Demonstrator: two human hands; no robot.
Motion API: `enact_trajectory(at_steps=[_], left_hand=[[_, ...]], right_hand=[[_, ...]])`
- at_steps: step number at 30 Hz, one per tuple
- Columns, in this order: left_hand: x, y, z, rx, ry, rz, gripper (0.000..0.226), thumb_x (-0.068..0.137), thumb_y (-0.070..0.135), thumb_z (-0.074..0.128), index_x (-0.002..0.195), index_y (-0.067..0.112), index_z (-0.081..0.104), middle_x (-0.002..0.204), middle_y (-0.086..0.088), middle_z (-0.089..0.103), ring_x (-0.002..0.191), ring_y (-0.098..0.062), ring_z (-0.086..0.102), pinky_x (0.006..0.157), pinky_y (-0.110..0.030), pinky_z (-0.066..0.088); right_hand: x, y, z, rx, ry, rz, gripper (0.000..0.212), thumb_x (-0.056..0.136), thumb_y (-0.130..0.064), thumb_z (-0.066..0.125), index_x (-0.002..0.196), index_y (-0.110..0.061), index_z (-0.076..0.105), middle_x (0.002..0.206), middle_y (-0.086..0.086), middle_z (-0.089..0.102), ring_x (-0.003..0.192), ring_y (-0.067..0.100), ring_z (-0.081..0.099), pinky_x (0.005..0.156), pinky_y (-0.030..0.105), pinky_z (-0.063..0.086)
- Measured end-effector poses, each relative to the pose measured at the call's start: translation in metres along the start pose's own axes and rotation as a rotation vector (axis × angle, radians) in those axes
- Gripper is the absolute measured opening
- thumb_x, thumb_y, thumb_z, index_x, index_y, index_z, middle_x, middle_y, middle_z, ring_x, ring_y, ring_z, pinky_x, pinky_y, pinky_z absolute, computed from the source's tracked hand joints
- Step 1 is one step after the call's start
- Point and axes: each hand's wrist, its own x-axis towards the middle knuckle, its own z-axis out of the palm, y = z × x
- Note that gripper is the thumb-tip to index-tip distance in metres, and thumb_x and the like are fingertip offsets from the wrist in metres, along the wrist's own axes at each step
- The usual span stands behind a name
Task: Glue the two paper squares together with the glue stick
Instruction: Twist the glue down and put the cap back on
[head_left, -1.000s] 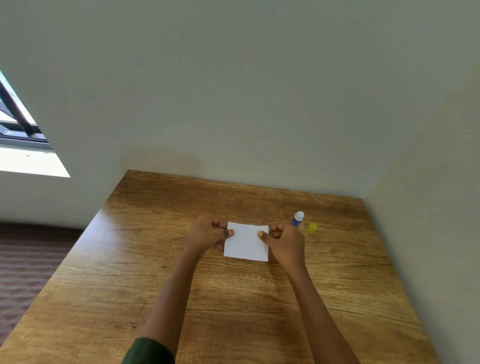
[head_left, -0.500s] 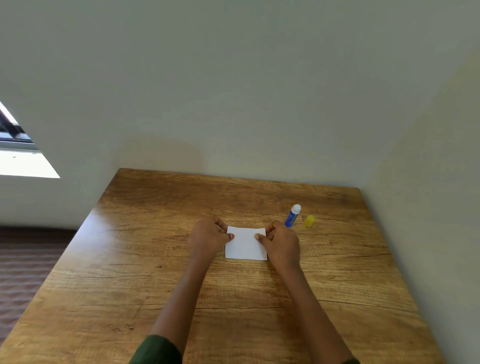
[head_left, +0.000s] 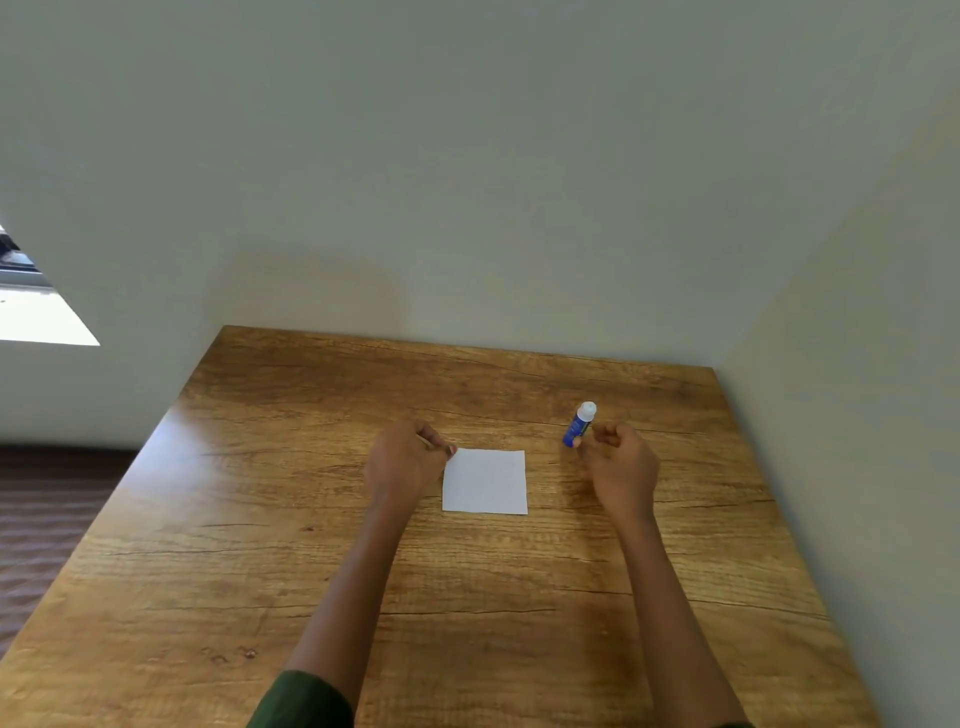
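Note:
A white paper square (head_left: 484, 481) lies flat on the wooden table (head_left: 260, 519); I cannot tell whether a second sheet is under it. My left hand (head_left: 408, 460) has curled fingers and its thumb tip holds the paper's far left corner. The blue glue stick (head_left: 580, 425) with its white end lies uncapped to the right of the paper. My right hand (head_left: 619, 462) is at the stick's near end, thumb and forefinger on either side of it. The yellow cap is hidden.
The table stands in a corner, with one wall along its far edge and another along its right edge. On the left the tabletop ends above a dark floor (head_left: 47, 519). A window (head_left: 31, 312) is at far left.
My right hand has let go of the paper's right edge and moved right to the glue stick. The paper now lies flat. My left hand stays at its left corner.

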Motion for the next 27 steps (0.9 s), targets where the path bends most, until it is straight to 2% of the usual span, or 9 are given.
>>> enact_trajectory(at_steps=[1,3,7,11,15,18,21,25,27], left_hand=[[0.0,0.0,0.0,0.0,0.013,0.021,0.016,0.073,0.036,0.074,0.078,0.023,0.066,0.068,0.008,0.065,0.063,-0.012,0.06,0.052,-0.022,0.039],[-0.001,0.001,-0.001,-0.026,0.011,0.073,0.012,0.078,0.034,0.071,0.077,0.023,0.066,0.067,0.006,0.066,0.061,-0.012,0.063,0.052,-0.024,0.045],[-0.002,0.002,-0.003,-0.077,0.008,0.127,0.007,0.082,0.028,0.067,0.078,0.022,0.067,0.061,0.005,0.066,0.059,-0.012,0.065,0.054,-0.029,0.05],[-0.003,0.007,-0.004,-0.149,-0.021,0.176,0.008,0.084,0.025,0.066,0.077,0.023,0.067,0.061,0.0,0.068,0.054,-0.008,0.061,0.051,-0.021,0.043],[-0.01,0.021,-0.006,-0.425,-0.182,0.194,0.003,0.085,0.018,0.066,0.082,0.019,0.067,0.079,-0.007,0.071,0.067,-0.011,0.066,0.057,-0.016,0.05],[-0.018,0.032,-0.002,-0.63,-0.235,0.19,0.004,0.085,0.017,0.065,0.086,0.018,0.069,0.089,-0.008,0.072,0.082,-0.015,0.067,0.07,-0.026,0.052],[-0.024,0.036,0.004,-0.774,-0.351,0.25,0.019,0.091,0.016,0.055,0.099,0.004,0.068,0.094,-0.01,0.071,0.088,-0.019,0.066,0.081,-0.028,0.051],[-0.032,0.041,0.002,-0.994,-0.603,0.254,0.034,0.099,0.016,0.033,0.114,0.004,0.062,0.111,-0.006,0.069,0.096,-0.018,0.064,0.084,-0.027,0.051],[-0.033,0.043,0.001,-1.02,-0.664,0.272,0.036,0.099,0.018,0.033,0.122,0.004,0.058,0.116,-0.01,0.066,0.098,-0.019,0.063,0.082,-0.026,0.049]], right_hand=[[0.002,-0.002,0.001,0.041,-0.048,0.027,0.032,0.081,-0.016,0.071,0.11,-0.007,0.061,0.1,0.0,0.061,0.074,0.011,0.061,0.058,0.022,0.05],[0.007,-0.005,0.004,0.088,-0.114,0.064,0.038,0.081,-0.017,0.072,0.114,-0.007,0.059,0.102,-0.001,0.059,0.072,0.015,0.063,0.055,0.023,0.051],[0.012,-0.005,0.01,0.026,-0.142,0.018,0.02,0.08,-0.022,0.073,0.095,-0.016,0.062,0.09,-0.001,0.064,0.079,0.023,0.068,0.076,0.045,0.058],[0.007,-0.014,0.008,0.095,-0.22,-0.012,0.016,0.084,-0.022,0.068,0.096,-0.019,0.057,0.089,0.001,0.067,0.082,0.021,0.069,0.08,0.042,0.057],[-0.004,-0.028,0.005,0.145,-0.303,-0.088,0.013,0.089,-0.023,0.062,0.1,-0.017,0.062,0.087,0.003,0.069,0.083,0.018,0.069,0.078,0.034,0.057],[-0.017,-0.04,0.0,0.39,-0.578,-0.028,0.012,0.093,-0.015,0.055,0.101,-0.013,0.063,0.088,0.006,0.065,0.083,0.017,0.067,0.08,0.028,0.057],[-0.033,-0.046,-0.006,0.559,-0.823,0.006,0.018,0.093,-0.009,0.052,0.107,-0.009,0.064,0.091,0.001,0.07,0.09,0.013,0.068,0.084,0.025,0.055],[-0.039,-0.052,-0.009,0.639,-0.867,0.041,0.021,0.095,-0.007,0.047,0.103,-0.006,0.066,0.095,0.005,0.072,0.087,0.012,0.069,0.082,0.022,0.056],[-0.039,-0.054,-0.009,0.692,-0.832,0.099,0.02,0.095,-0.006,0.046,0.097,-0.005,0.067,0.092,0.008,0.072,0.082,0.013,0.07,0.079,0.021,0.057]])
